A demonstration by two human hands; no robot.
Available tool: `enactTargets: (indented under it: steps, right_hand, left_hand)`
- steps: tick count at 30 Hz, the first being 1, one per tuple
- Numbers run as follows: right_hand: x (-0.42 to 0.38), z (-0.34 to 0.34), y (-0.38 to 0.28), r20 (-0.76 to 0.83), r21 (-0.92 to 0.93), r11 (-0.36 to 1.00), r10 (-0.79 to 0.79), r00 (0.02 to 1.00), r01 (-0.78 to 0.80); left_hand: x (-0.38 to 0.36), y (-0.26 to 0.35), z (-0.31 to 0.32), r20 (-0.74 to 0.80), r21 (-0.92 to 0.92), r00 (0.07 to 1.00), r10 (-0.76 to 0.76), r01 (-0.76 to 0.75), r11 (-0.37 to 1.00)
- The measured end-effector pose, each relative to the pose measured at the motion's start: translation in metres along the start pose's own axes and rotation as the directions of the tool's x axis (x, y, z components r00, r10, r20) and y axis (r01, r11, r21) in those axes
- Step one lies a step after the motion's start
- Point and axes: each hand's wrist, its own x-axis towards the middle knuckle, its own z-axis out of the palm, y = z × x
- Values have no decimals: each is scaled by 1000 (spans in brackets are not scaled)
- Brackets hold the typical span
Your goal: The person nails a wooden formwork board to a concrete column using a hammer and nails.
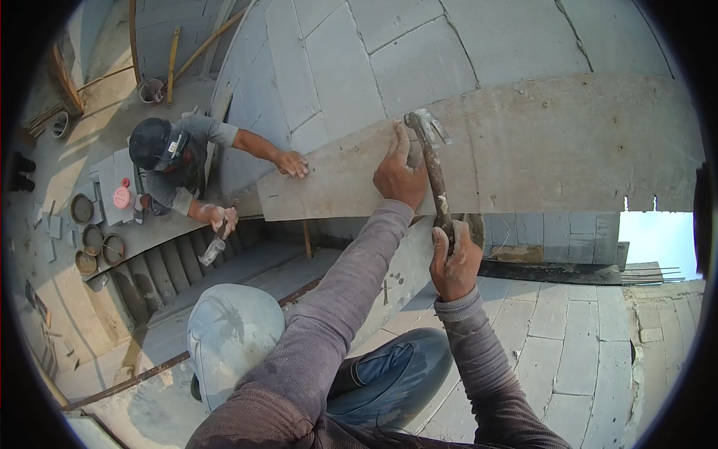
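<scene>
A claw hammer (433, 161) is in my right hand (456, 262), with the fingers wrapped round the lower end of its worn handle. Its metal head points up, in front of a long plywood board (553, 150) along the block wall. My left hand (401, 176) rests against the board just left of the hammer head. The fingers of this hand are bent and pressed together near the board's upper edge. Whatever they pinch, if anything, is too small to make out.
A co-worker (176, 153) in a dark helmet has one hand on the board's left end and a hand tool (213, 251) in the other. Stairs (161, 280) lie below. Buckets (152, 90) and round pans (112, 248) stand at left. Grey block wall (404, 60) rises behind.
</scene>
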Motion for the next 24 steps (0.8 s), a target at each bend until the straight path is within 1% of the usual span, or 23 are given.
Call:
enactTargets:
  steps: [1, 2, 3, 4, 6, 7, 8, 9, 10, 11, 12, 13, 14, 15, 16, 18, 19, 20, 21, 22, 23, 24]
  right_hand:
    - [1, -1, 0, 2, 1, 1000, -1, 1000, 1]
    - [3, -2, -1, 40, 11, 1000, 5, 999, -5]
    - [7, -3, -3, 74, 22, 1000, 7, 997, -9]
    - [11, -4, -8, 74, 25, 1000, 4, 997, -6]
    - [15, -6, -22, -26, 64, 995, -69, 997, 71]
    - [15, -4, -23, -24, 65, 995, -69, 997, 71]
    - [16, -2, -23, -83, 53, 991, -118, 990, 122]
    - [17, 0, -23, -143, 35, 984, -168, 975, 175]
    - [16, 3, -17, -142, 32, 984, -171, 975, 177]
    - [14, 6, -7, -18, -31, 997, -69, 997, 68]
    - [19, 6, -8, 95, -105, 994, 41, 995, -31]
    - [21, 4, -13, 90, -106, 994, 35, 995, -25]
    - [22, -1, -17, 44, -17, 999, 40, 998, -39]
    - [21, -4, -23, 6, 70, 996, 58, 998, -59]
    - [19, -3, -22, 14, 69, 996, 63, 998, -64]
    - [19, 2, -21, -179, 72, 991, -99, 979, 114]
    - [19, 6, -14, -183, 72, 991, -96, 978, 111]
    - [19, 11, -4, -58, 12, 1000, -17, 998, 17]
    - [21, 11, -3, 65, -59, 996, 71, 995, -67]
    - [22, 9, -3, 58, -57, 996, 68, 996, -64]
    - [25, 7, -4, 50, -35, 995, 95, 994, -93]
    - [24, 2, -8, 56, -16, 992, 130, 990, -129]
  left_hand:
    - [1, -1, -1, 62, -4, 997, -53, 54, 999]
    - [2, -1, -2, 125, -3, 986, -106, 108, 994]
    - [3, -1, -2, 121, -2, 987, -106, 107, 994]
    - [4, 0, -2, 112, 11, 988, -107, 106, 994]
    - [3, 2, -4, 103, 26, 988, -113, 111, 993]
    - [2, 5, -7, 145, 44, 975, -165, 161, 986]
    - [3, 8, -11, 186, 62, 959, -215, 207, 976]
    - [3, 6, -8, 184, 60, 960, -213, 206, 977]
    - [2, 4, -6, 158, 49, 972, -175, 169, 984]
    - [2, 3, -4, 129, 39, 983, -134, 130, 991]
    - [3, 3, -3, 123, 34, 984, -128, 125, 992]
    - [2, 3, -1, 81, 43, 993, -91, 88, 995]
    - [2, 0, 1, 36, 57, 998, -59, 57, 997]
    - [2, 1, -2, 36, 59, 997, -67, 65, 996]
    - [2, 4, -3, 56, 37, 995, -88, 86, 996]
    - [2, 5, -6, 82, 18, 991, -104, 103, 995]
    - [2, 4, -5, 99, 49, 988, -119, 114, 992]
    - [3, 5, -5, 112, 77, 985, -132, 124, 989]
    - [2, 7, -7, 110, 74, 986, -129, 122, 990]
    - [3, 7, -10, 150, 71, 979, -141, 132, 989]
    - [6, 5, -12, 184, 68, 971, -152, 142, 987]
    - [6, 3, -14, 181, 70, 970, -160, 150, 986]
